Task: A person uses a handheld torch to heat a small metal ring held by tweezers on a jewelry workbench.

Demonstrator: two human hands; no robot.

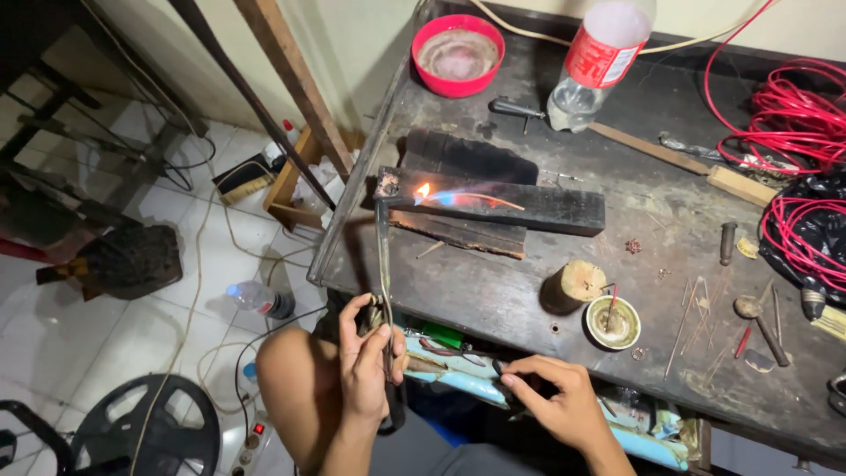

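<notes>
The bottle (592, 62) at the tabletop's (493, 291) far edge is cut off at the picture's top, so its cap end is out of view. The red wire coils (797, 115) and black bag (815, 234) at the right edge run out of the picture. What the right hand (551, 401) pinches below the near edge is too dark to tell; its fingers (511, 379) cover it. The left hand (370, 361) hides the torch's (383, 256) grip. The small bits near the cup (612, 323) are too small to identify. The near right corner is cut off.
</notes>
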